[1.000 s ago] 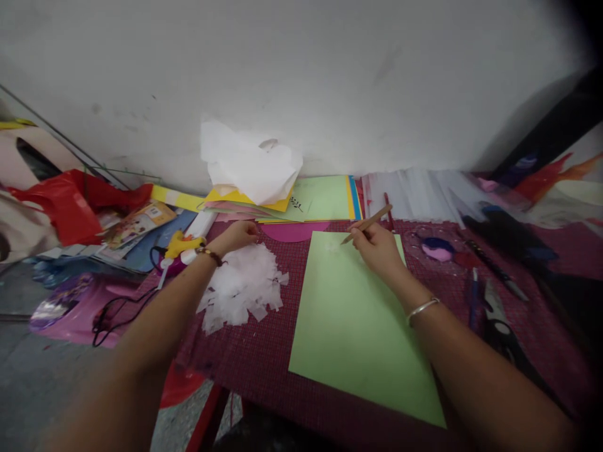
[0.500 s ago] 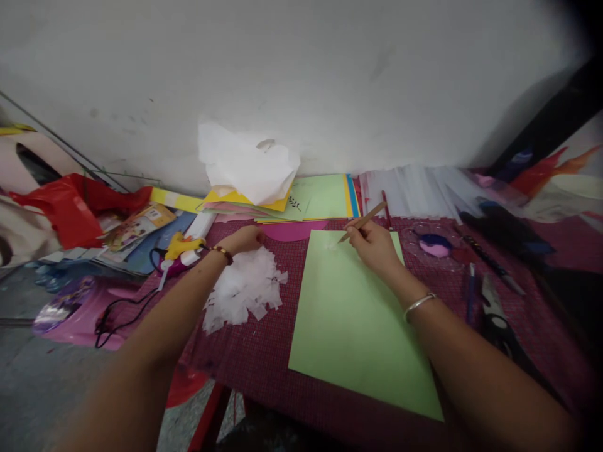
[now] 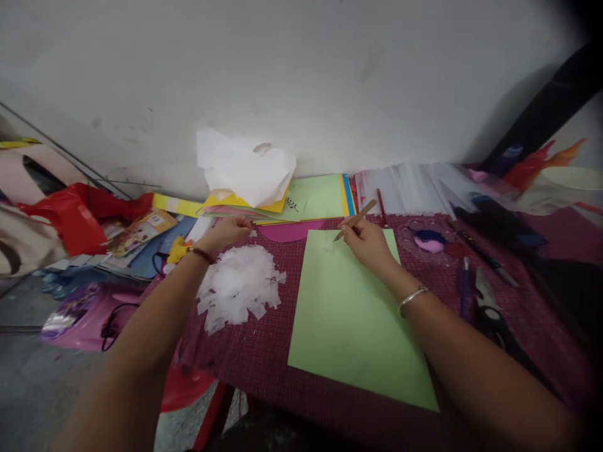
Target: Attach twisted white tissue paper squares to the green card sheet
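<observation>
My right hand [image 3: 366, 242] grips a flat wooden stick [image 3: 360, 215], its narrow end slanting down to the upper left of a light green sheet [image 3: 348, 320]. A small whitish patch [image 3: 328, 245] shows on the sheet beside that tip. Up and left, my left hand [image 3: 232, 231] is closed in a pinch, with a small piece of white paper [image 3: 253, 233] at its fingertips. Just below that hand lies a loose pile of small white paper pieces [image 3: 242, 285].
Behind are stacked coloured sheets [image 3: 325, 196] under crumpled white paper [image 3: 247, 166]. Clear plastic sleeves [image 3: 409, 188] lie at the back right. Scissors [image 3: 492, 314], a craft knife [image 3: 485, 254] and a palette [image 3: 429, 242] sit on the right, a yellow glue gun [image 3: 178, 250] on the left.
My left hand has moved left from above the pile's top edge, and a small white paper piece now shows at its fingertips. The stick's tip has stayed near the whitish patch.
</observation>
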A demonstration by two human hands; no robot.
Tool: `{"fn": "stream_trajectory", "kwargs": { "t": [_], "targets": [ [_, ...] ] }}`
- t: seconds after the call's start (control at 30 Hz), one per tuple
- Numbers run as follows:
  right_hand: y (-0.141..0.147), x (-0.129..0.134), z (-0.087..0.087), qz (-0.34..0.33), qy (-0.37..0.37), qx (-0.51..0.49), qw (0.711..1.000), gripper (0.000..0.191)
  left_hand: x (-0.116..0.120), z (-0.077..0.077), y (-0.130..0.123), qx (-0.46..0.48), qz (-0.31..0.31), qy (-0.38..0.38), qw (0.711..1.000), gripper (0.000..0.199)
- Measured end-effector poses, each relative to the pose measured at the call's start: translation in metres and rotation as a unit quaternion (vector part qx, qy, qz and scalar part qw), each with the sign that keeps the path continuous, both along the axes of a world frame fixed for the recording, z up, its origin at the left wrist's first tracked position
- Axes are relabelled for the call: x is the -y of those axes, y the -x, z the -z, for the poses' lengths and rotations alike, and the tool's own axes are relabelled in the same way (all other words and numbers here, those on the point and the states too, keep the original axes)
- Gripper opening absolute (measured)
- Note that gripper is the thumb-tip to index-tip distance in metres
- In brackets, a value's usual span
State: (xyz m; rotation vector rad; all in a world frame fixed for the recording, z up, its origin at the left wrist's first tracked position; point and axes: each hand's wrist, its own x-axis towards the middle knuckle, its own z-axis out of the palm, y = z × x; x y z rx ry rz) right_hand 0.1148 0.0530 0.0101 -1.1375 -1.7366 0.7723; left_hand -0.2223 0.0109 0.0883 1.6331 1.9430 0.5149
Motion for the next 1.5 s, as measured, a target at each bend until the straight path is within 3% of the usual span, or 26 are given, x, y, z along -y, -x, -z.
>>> {"fn": "stream_trajectory", "kwargs": {
  "t": [0.1,0.2,0.33,0.47,0.63,0.8,1.03,1.23,1.5],
  "targets": [
    [0.001,-0.001,0.000,-0.014,0.017,-0.024,0.999,0.023,0.002,0.006,-0.025,0.136,-0.015,0.011,0.991,0.008],
    [0.001,-0.003,0.003,-0.020,0.020,-0.045,0.999,0.022,0.001,0.015,-0.067,0.240,0.000,0.001,0.971,0.013],
    [0.000,-0.005,0.006,-0.013,0.022,-0.029,0.999,0.018,-0.006,0.031,-0.122,0.282,0.023,-0.031,0.959,0.016],
    [-0.001,-0.006,0.008,-0.012,0.029,0.010,0.999,0.012,-0.024,0.052,-0.148,0.360,0.005,-0.053,0.931,0.021],
    [-0.001,-0.009,0.012,-0.023,0.069,-0.018,0.997,0.010,-0.036,0.071,-0.149,0.461,-0.049,-0.069,0.883,0.026],
    [0.001,-0.007,0.014,-0.042,0.105,-0.013,0.993,0.011,-0.034,0.076,-0.140,0.488,-0.054,-0.080,0.867,0.021],
    [0.002,-0.006,0.016,-0.033,0.092,-0.010,0.995,0.013,-0.034,0.079,-0.139,0.428,-0.015,-0.068,0.901,0.017],
    [0.001,-0.003,0.012,-0.032,0.069,-0.021,0.997,0.012,-0.036,0.086,-0.139,0.436,-0.008,-0.061,0.898,0.014],
    [0.004,0.003,0.012,-0.058,0.050,0.038,0.996,0.015,-0.036,0.087,-0.143,0.391,0.012,-0.068,0.918,0.022]
  ]
}}
